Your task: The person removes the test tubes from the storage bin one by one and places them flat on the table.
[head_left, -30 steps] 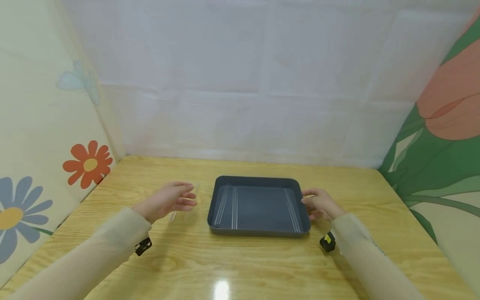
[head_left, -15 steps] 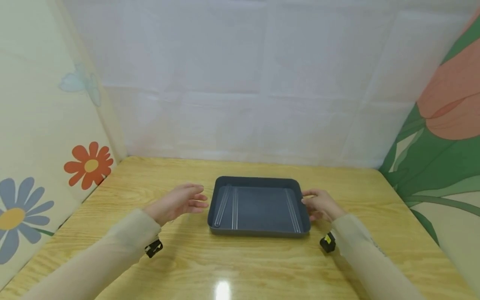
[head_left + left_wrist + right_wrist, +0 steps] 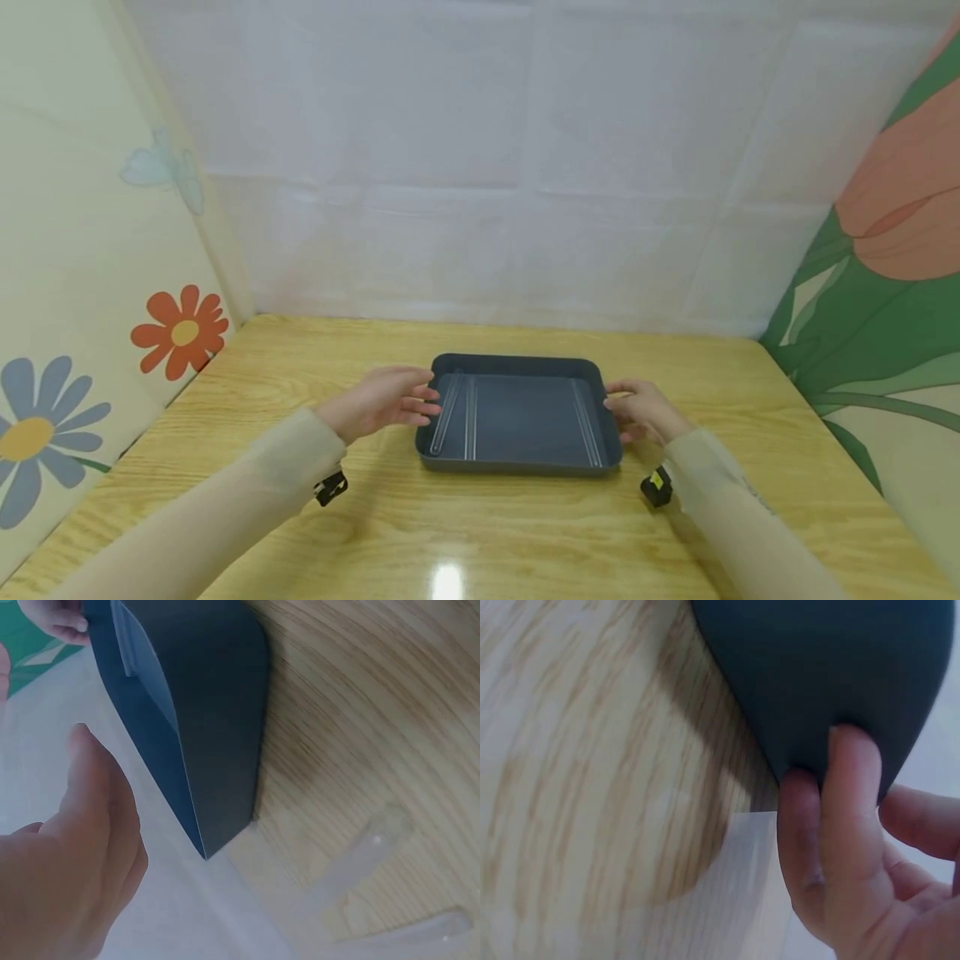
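Note:
A shallow dark grey tray (image 3: 517,468) rests on the wooden table. Inside it lie three clear tubes, two on the left, one of them slanted (image 3: 446,417), and another tube (image 3: 587,421) on the right. My left hand (image 3: 382,404), fingers loosely extended and holding nothing, overlaps the tray's left edge in the head view; in the left wrist view it appears apart from the tray wall. My right hand (image 3: 641,411) touches the tray's right side, fingertips (image 3: 853,742) against the outer wall.
Two more clear, round-ended tubes lie on the table beside the tray in the left wrist view, the upper tube (image 3: 364,851) and the lower tube (image 3: 412,935). A white cloth (image 3: 480,208) hangs behind the table, with flower-patterned cloths at both sides.
My left hand has moved right, from over the clear tubes left of the tray to the tray's left edge. My right hand and the tray have stayed in place.

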A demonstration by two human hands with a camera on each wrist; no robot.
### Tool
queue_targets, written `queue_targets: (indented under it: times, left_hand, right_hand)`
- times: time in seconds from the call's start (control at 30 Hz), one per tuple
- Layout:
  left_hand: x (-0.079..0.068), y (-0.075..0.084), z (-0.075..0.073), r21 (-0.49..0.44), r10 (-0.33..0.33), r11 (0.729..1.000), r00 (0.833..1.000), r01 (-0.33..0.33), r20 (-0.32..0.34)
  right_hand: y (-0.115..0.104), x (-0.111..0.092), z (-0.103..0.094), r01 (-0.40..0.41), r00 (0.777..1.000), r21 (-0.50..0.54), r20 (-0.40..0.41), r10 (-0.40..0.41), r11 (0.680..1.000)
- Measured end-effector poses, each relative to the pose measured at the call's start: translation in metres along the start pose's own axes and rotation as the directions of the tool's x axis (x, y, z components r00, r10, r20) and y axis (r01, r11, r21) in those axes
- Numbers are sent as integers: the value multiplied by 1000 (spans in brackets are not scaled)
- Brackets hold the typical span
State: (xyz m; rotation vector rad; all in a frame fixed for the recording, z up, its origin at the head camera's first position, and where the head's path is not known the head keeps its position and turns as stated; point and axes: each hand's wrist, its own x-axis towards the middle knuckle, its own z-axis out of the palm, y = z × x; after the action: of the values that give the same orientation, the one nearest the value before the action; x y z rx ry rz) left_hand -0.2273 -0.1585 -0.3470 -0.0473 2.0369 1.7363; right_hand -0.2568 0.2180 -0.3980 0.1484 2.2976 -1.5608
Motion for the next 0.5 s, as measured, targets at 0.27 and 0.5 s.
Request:
queue_targets:
  times: [0.27, 0.5]
  left_hand:
    - [4, 5, 12, 16, -61, 998, 993, 60, 98]
    - [13, 15, 22, 22, -108, 994, 977, 106, 186]
  right_hand:
    - [0, 1, 0, -7, 1000, -5, 4, 7, 1000]
    - [2, 2, 0, 1, 1000, -2, -1, -1, 1000]
